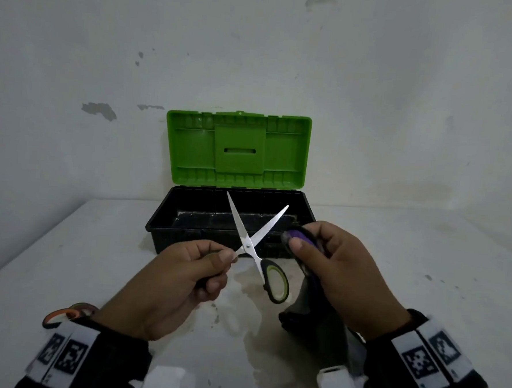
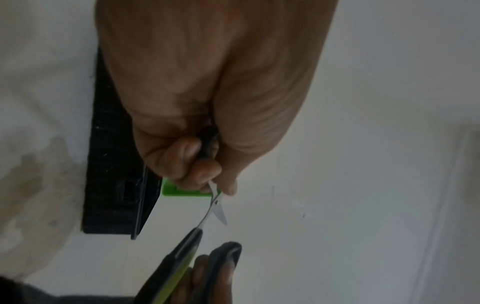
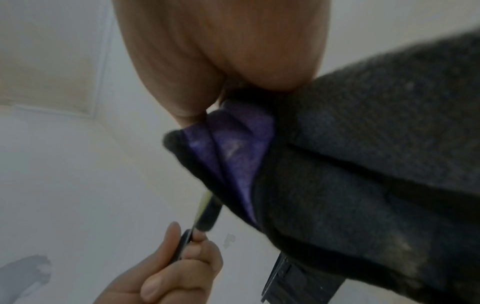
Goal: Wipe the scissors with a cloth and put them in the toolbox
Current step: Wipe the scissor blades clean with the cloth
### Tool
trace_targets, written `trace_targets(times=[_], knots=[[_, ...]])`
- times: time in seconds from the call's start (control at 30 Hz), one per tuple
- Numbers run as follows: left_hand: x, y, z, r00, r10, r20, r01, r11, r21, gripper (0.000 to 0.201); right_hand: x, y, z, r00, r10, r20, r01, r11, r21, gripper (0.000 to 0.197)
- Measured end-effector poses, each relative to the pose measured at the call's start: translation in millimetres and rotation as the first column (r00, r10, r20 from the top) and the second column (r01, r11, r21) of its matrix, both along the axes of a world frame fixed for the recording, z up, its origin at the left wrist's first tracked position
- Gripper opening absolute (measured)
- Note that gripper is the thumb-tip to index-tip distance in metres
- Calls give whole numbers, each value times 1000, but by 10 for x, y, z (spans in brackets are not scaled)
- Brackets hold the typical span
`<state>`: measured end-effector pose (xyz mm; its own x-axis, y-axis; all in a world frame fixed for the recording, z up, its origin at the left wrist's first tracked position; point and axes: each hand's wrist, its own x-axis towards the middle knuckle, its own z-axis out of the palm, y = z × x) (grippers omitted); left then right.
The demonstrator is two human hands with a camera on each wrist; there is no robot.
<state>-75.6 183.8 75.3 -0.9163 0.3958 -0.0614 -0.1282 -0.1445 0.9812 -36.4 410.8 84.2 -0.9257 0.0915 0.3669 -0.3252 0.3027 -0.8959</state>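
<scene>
A person's left hand, at lower centre of the head view, curls its fingers around one handle of a pair of scissors, whose blades stand spread in an X in front of the toolbox. The right hand, just right of centre, pinches a bunched dark grey and purple cloth between thumb and fingers, close beside the right-hand blade, though contact cannot be made out. The toolbox sits on the white surface against the wall, its green lid raised upright at mid-frame.
</scene>
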Motion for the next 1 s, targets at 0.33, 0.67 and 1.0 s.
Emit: trace_targets(times=[0.33, 0.67, 1.0], knots=[[60, 170, -30, 981, -18, 193, -23, 977, 210, 22, 30, -171, -72, 1000, 6, -28, -8, 996, -83, 8], [101, 256, -47, 981, 30, 192, -67, 980, 190, 17, 55, -295, -149, 999, -36, -34, 32, 993, -111, 11], [117, 224, -28, 996, 15, 85, -16, 1000, 9, 29, 60, -276, -93, 996, 10, -87, -14, 999, -50, 8]])
